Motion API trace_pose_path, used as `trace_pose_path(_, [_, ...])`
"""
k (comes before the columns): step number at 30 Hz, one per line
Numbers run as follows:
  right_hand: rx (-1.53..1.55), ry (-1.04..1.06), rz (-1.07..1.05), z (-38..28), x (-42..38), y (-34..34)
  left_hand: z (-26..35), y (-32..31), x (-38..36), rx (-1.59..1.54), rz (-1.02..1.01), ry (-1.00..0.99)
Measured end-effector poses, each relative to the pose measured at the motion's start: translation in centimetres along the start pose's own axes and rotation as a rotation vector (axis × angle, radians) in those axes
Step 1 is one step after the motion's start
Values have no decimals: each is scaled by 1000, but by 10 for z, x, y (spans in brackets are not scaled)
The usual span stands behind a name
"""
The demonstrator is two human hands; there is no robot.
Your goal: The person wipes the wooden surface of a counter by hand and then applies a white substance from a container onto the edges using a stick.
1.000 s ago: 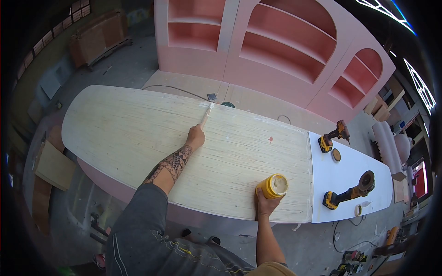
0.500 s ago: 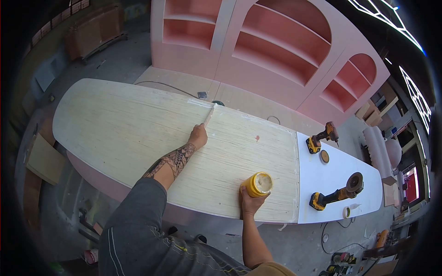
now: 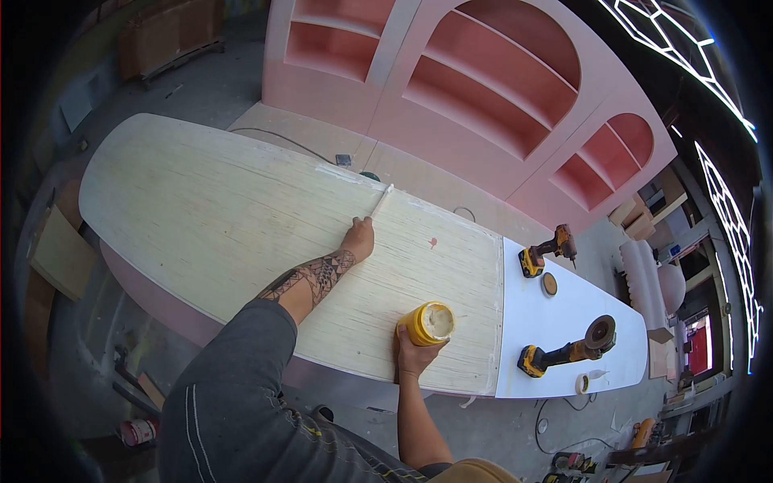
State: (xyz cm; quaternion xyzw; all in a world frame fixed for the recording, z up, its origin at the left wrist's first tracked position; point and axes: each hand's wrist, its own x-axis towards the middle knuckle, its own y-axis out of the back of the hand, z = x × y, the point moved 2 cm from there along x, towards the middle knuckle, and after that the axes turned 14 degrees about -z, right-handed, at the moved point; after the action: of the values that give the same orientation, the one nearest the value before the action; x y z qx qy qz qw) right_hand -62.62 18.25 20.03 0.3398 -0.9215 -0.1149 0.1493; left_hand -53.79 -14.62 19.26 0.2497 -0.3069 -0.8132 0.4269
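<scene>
My left hand (image 3: pixel 358 240), at the end of a tattooed forearm, is closed round a thin pale spreader (image 3: pixel 382 203). The spreader's tip carries white paste and lies at the far edge of a pale wood-grained board (image 3: pixel 233 217). White smears run along that edge and down the board's right seam. Nearer to me, my right hand (image 3: pixel 417 357) grips a yellow tub (image 3: pixel 427 324) from below and the side, over the near edge of the board. The tub is open and shows creamy white paste inside.
A white panel (image 3: pixel 564 322) adjoins on the right, bearing a drill (image 3: pixel 547 250), an angle grinder (image 3: pixel 570 348), a round disc (image 3: pixel 549 284) and a tape roll (image 3: pixel 583 384). Beyond stands a pink shelf unit (image 3: pixel 386 105). A cable (image 3: pixel 282 143) lies behind the board.
My left hand and the spreader have moved right along the board's far edge. The view has shifted slightly, and my right hand still holds the tub.
</scene>
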Motion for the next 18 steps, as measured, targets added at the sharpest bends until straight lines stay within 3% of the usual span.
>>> trace_pose_path(11, [53, 6, -28, 5, 0, 0, 10, -26, 14, -113, 1, -113])
trace_pose_path(18, [19, -53, -37, 1, -1, 1, -28, 7, -4, -79, 76, 68])
